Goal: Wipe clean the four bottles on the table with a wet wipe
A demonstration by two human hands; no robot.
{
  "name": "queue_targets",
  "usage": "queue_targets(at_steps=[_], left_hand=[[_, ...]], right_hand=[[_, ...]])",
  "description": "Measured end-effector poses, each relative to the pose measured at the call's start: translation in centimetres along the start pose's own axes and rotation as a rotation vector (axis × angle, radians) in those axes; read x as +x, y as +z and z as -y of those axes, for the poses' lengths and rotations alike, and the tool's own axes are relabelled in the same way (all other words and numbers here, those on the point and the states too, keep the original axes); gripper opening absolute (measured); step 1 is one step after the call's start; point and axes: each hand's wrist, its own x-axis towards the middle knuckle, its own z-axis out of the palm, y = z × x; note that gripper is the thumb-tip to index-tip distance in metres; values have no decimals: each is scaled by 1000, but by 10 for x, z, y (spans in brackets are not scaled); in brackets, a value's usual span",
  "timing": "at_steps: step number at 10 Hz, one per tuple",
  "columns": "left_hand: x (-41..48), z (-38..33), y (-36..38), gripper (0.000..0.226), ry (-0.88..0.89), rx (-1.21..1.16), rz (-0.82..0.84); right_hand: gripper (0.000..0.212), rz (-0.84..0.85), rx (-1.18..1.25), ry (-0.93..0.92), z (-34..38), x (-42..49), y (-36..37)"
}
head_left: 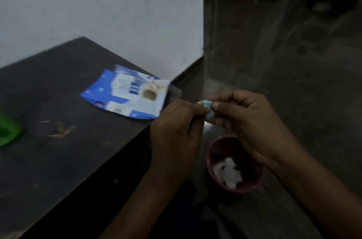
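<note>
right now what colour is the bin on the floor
The bin is dark red, with white scraps inside; the head view shows it.

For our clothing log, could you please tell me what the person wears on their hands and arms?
Nothing that shows. The left hand and right hand are ungloved, with no ring visible, and the left forearm and right forearm are bare to the frame edge: no sleeve, watch or bracelet in view. The picture is dim and blurred, so a thin band could go unseen.

Wipes packet [125, 93] on table [58, 160]; bin [252, 187] on floor [293, 82] right of table.
</note>
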Motion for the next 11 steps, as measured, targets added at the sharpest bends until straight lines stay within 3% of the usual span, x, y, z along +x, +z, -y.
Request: queue_targets(at_steps=[1,2,3,4,5,6,7,9,11], left_hand=[[-9,0,54,59,-106,-77,102],[-20,5,96,87,-199,-103,320],[-27,28,132,90,-534,-469,605],[-33,61,162,76,-984,-721,682],[-39,88,179,41,-1179,-574,533],[-46,107,184,20,-1245,-517,431],[-47,117,178,17,-1266,-533,417],[-44,126,159,17,-1283,-536,378],[-39,111,142,17,-1231,-577,303]], right_hand=[[18,-113,59,72,-15,-5,-44],[22,-227,16,81,-43,0,-82],[17,-332,-49,132,-79,11,-115],[8,-375,-215,187,-133,24,-145],[16,-393,-638,260,-209,36,-174],[21,-355,-947,362,-283,44,-199],[22,-291,-1057,479,-336,46,-215],[28,-232,-1036,608,-367,52,-221],[30,-398,-879,599,-329,53,-234]])
